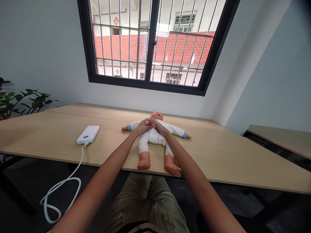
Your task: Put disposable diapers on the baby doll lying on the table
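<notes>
Forearms outstretched; left hand and right hand meet; fingers pinch doll collar

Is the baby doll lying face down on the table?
No, the baby doll lies on its back, face up, on the table, the left hand and right hand at its chest.

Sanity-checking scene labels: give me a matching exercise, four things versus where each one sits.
Things:
1 doll
2 power bank
3 plant
4 cable

Places:
a trailing off the near edge of the table
b far left, beyond the table
c on its back under the left hand and right hand
d flat on the table, left of the doll

Pairs: 1-c; 2-d; 3-b; 4-a
</notes>
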Available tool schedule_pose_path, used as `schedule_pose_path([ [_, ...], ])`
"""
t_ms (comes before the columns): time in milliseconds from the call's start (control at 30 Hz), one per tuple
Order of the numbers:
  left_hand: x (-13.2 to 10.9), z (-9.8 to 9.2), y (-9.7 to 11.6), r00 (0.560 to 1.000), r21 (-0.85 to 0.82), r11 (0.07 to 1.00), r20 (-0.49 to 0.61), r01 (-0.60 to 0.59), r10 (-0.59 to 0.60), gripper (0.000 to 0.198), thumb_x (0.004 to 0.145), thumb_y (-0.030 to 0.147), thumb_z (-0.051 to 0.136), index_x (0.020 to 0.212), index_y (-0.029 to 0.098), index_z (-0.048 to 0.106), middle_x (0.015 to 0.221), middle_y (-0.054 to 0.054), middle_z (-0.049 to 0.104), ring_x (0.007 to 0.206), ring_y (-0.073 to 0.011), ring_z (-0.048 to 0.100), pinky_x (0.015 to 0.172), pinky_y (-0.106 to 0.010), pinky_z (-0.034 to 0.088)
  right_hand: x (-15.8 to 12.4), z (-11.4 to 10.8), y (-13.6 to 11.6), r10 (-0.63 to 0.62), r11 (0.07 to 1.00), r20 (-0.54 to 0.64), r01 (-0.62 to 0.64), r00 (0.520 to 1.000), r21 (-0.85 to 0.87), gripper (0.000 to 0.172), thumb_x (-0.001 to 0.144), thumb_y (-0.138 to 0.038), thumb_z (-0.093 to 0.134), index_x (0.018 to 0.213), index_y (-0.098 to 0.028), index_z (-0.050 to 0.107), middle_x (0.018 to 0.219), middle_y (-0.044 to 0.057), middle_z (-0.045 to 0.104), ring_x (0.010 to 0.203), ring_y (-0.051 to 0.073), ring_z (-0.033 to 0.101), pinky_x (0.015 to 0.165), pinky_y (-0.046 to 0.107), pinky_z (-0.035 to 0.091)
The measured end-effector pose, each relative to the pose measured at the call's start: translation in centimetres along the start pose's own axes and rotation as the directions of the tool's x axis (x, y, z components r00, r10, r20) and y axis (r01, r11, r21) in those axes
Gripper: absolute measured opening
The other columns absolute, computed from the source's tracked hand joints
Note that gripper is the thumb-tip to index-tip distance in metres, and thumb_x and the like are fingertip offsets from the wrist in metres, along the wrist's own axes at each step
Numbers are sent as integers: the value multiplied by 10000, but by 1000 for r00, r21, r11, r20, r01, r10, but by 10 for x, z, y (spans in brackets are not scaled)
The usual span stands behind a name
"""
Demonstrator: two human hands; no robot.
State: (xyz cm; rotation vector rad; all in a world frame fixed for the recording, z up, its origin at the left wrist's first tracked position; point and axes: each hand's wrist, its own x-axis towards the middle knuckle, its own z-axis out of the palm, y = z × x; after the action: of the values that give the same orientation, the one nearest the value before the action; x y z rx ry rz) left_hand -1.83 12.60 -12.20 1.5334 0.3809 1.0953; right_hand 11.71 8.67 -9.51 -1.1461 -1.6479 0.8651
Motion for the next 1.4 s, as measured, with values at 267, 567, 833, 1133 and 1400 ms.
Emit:
schedule_pose_path([
  [267, 12, -1, -14, 998, 236, 970, -18, -57, 63, 225, 627, 299, 788, 723, 133, 669, 897, -73, 687, 869, -192, 596, 862, -324, 439, 7, -4, 8, 110, 926, 8, -105, 994, 364, 631, 944, -649, 299, 1279, -173, 541, 1014, 81, 690, 856, 180, 652, 820, 281, 509],
  [567, 14, -3, -11, 991, 396, 915, -135, 78, -26, 358, 590, 221, 799, 910, 165, 649, 963, -63, 644, 925, -212, 573, 816, -295, 423, 7, -9, 18, -10, 988, -200, 40, 980, 150, 789, 923, -680, 30, 1290, -185, 524, 1236, 114, 620, 1193, 204, 559, 996, 330, 449],
  [833, 16, -10, -1, 983, 431, 885, -35, 177, -179, 352, 580, 331, 815, 752, 186, 544, 605, 50, 478, 521, -105, 401, 533, -253, 299, -18, -19, 15, -476, 753, -241, 250, 846, -609, 359, 938, -379, 421, 1158, -148, 585, 1229, 145, 595, 1202, 259, 494, 1076, 398, 334],
  [1133, 9, -2, -10, 991, 547, 834, -136, 68, 8, 415, 637, 495, 751, 731, 191, 484, 721, 15, 488, 701, -157, 447, 645, -268, 316, -24, -46, 41, -61, 919, -356, -87, 933, -385, 358, 834, -383, 588, 1078, -124, 635, 1225, 152, 631, 1156, 243, 567, 1024, 373, 402],
  [1400, 10, -5, -13, 990, 549, 836, -111, -13, 89, 438, 621, 459, 777, 741, 201, 444, 702, 43, 411, 665, -137, 396, 618, -258, 293, -34, -56, 34, -65, 963, -377, -40, 924, -265, 236, 765, -408, 622, 793, -174, 627, 840, 65, 673, 845, 200, 599, 829, 337, 474],
])
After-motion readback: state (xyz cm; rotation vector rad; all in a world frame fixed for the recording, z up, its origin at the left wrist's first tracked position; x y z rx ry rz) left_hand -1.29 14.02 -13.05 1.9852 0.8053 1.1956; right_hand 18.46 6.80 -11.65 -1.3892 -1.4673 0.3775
